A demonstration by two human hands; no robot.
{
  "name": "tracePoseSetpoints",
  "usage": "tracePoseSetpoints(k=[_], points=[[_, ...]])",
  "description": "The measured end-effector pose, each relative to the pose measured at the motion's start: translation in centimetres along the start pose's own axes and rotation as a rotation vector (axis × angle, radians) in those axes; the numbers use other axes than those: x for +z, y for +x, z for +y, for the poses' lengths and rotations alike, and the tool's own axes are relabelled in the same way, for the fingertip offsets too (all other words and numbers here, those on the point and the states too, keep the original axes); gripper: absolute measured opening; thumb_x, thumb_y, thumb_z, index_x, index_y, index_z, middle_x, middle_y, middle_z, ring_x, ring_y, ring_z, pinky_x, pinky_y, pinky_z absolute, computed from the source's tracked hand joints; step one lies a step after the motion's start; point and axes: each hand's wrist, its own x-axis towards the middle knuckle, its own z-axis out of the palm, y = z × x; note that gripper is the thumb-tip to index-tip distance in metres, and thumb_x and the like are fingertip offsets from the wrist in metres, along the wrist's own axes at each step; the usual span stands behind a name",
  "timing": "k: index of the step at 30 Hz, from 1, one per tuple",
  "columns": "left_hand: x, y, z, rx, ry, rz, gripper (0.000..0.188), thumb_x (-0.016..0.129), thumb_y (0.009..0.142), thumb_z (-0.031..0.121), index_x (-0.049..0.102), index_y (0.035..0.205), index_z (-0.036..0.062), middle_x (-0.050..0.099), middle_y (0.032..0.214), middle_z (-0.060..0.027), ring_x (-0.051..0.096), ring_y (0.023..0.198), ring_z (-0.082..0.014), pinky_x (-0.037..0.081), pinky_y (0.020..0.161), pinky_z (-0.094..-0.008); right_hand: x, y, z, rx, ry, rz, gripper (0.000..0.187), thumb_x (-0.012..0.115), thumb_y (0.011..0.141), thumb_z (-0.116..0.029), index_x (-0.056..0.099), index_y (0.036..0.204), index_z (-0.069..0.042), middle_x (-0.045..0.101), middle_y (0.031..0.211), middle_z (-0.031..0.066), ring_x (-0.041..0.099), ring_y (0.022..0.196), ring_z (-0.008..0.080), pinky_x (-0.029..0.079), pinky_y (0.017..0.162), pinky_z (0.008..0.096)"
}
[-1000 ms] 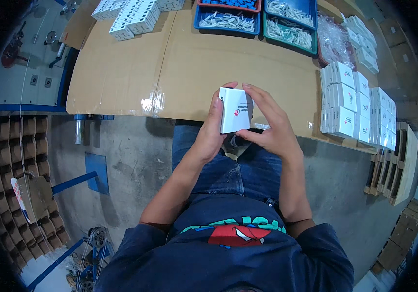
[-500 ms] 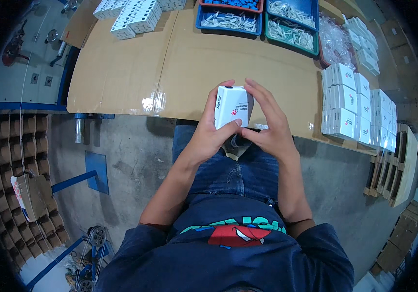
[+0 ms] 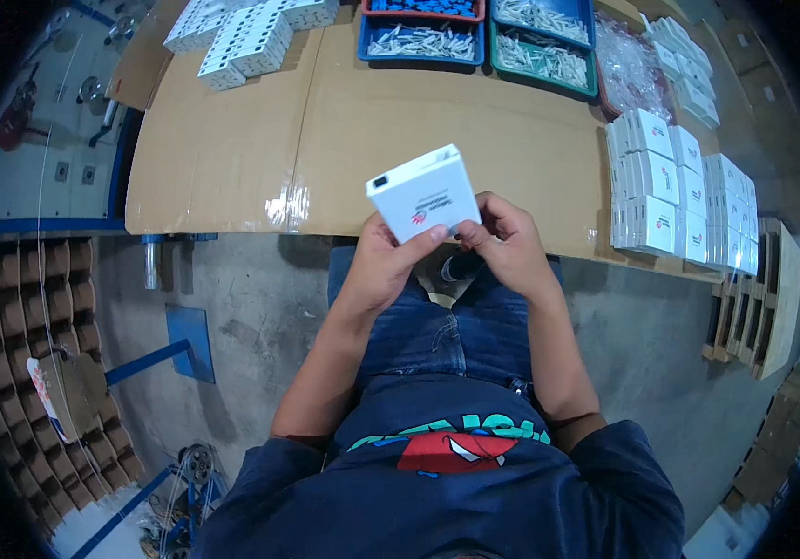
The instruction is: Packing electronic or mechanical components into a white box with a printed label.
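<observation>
Head view: we see a flat white box (image 3: 426, 196) held tilted over the near edge of the cardboard-covered table (image 3: 218, 163), its printed face toward us and a small dark patch at its upper left corner. The left hand (image 3: 381, 265) grasps it from below, thumb laid on the printed face; we cannot see how its other fingers lie behind. The right hand (image 3: 515, 250) grips the lower right corner between thumb and bent fingers. Beyond the box we note a blue tray (image 3: 421, 65) and a green tray (image 3: 547, 86), both bearing small white pieces (image 3: 421, 43). To their left stand rows of small patterned cartons (image 3: 249, 45); to their right, nearer us, we find stacked white boxes (image 3: 655, 179), with clear plastic wrapping (image 3: 635, 70) just behind. Outermost, a wooden pallet (image 3: 756, 300) stands by the table's right end.
</observation>
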Motion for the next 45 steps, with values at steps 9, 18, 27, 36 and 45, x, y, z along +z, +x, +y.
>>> tracePoseSetpoints(k=[9, 18, 27, 36, 45], points=[[-2.8, -0.4, 0.3, -0.12, -0.259, -0.131, 0.074, 0.089, 0.077, 0.015, 0.055, 0.14, 0.0006, 0.066, 0.132, -0.0139, 0.066, 0.121, -0.0281, 0.054, 0.105, -0.043, 2.3, -0.2, -3.7, -0.704, -0.445, 0.16, 0.041, 0.092, 0.074, -0.03, 0.06, 0.072, -0.004, 0.052, 0.062, 0.0051, 0.052, 0.05, 0.0181, 0.037, 0.045, 0.0314], [-3.3, 0.1, -0.3, -0.074, -0.403, -0.245, 0.076, 0.095, 0.071, 0.02, 0.059, 0.137, 0.0046, 0.066, 0.132, -0.0116, 0.068, 0.117, -0.0275, 0.058, 0.1, -0.0441, 2.9, -0.7, -3.8, -0.784, -0.538, 0.18, 0.045, 0.077, 0.087, -0.045, 0.06, 0.08, -0.004, 0.051, 0.073, 0.0086, 0.057, 0.059, 0.0245, 0.044, 0.052, 0.0364], [-3.6, 0.3, -0.3, -0.037, -0.44, -0.343, 0.071, 0.092, 0.072, 0.011, 0.06, 0.136, 0.0041, 0.065, 0.133, -0.0157, 0.067, 0.117, -0.0316, 0.057, 0.102, -0.0451, 3.2, -0.6, -4.0, -0.827, -0.498, 0.226, 0.044, 0.081, 0.087, -0.04, 0.056, 0.076, -0.005, 0.048, 0.068, 0.0076, 0.05, 0.052, 0.0231, 0.037, 0.047, 0.0348], [-1.1, -0.3, 4.2, -0.045, -0.095, -0.243, 0.075, 0.084, 0.076, 0.002, 0.052, 0.145, 0.0012, 0.063, 0.137, -0.0179, 0.064, 0.125, -0.0323, 0.052, 0.107, -0.0449, 2.6, -0.8, -3.7, -0.658, -0.415, 0.168, 0.038, 0.077, 0.089, -0.036, 0.063, 0.091, -0.001, 0.056, 0.08, 0.011, 0.059, 0.065, 0.0285, 0.047, 0.057, 0.0376], [-0.4, 0.0, 4.6, 0.037, 0.187, -0.188, 0.057, 0.073, 0.088, -0.001, 0.056, 0.143, 0.0002, 0.065, 0.133, -0.0136, 0.061, 0.126, -0.0242, 0.049, 0.107, -0.0383, 1.4, -0.8, -2.7, -0.359, -0.365, 0.056, 0.052, 0.083, 0.085, -0.028, 0.064, 0.125, 0.0, 0.064, 0.099, 0.0142, 0.063, 0.074, 0.026, 0.051, 0.066, 0.035]])
